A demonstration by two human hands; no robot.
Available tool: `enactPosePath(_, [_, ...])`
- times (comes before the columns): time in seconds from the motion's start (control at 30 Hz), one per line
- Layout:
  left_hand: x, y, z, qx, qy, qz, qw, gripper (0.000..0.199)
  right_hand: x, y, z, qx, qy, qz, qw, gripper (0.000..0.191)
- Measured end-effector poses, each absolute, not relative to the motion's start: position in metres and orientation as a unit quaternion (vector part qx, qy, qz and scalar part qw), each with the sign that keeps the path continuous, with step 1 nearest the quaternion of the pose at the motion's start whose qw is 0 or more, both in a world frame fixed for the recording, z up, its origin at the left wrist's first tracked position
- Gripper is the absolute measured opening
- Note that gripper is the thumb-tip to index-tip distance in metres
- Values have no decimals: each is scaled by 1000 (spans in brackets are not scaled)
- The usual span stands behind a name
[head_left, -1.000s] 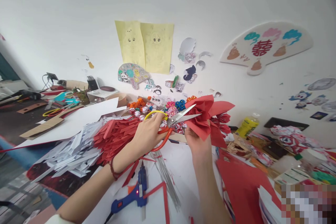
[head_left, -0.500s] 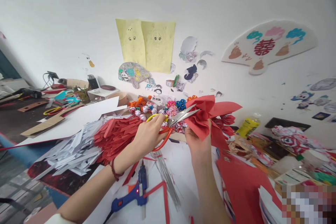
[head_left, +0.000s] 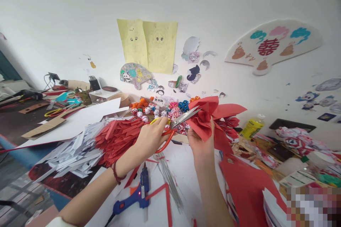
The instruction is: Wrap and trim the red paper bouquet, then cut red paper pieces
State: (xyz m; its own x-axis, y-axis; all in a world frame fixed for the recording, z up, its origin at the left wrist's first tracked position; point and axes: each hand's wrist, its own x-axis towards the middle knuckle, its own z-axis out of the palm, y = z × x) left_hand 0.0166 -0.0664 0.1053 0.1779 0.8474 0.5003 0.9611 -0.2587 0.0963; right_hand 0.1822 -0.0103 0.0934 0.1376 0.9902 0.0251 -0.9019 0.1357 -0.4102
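My left hand (head_left: 153,134) is wrapped round the handles of the scissors (head_left: 183,117), one loop yellow and the other orange-red. Their nearly closed blades point right and their tips meet the red paper (head_left: 204,120). My right hand (head_left: 202,143) grips this folded, crumpled paper from below, and its petal-like flaps spread up and to the right. Below my hands lie a bundle of thin wires (head_left: 170,181) and a blue glue gun (head_left: 144,186) with a small red light.
Piles of red strips (head_left: 117,140) and white strips (head_left: 77,152) lie to the left. Small paper flowers (head_left: 176,110) stand behind my hands. At the right are a yellow bottle (head_left: 253,127) and a large red sheet (head_left: 247,188). A white wall rises behind.
The scissor blades have come together at the red paper. My hands have hardly moved.
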Motion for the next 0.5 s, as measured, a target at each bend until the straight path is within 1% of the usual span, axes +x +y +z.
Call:
enactPosePath(0.13, [17,-66,108,-753,-608,-223,115,26,179,-16,101,-157,-80,650,740,9])
enactPosePath(0.5, [17,-67,108,-754,-610,-220,107,26,180,-16,108,-172,-14,664,727,9])
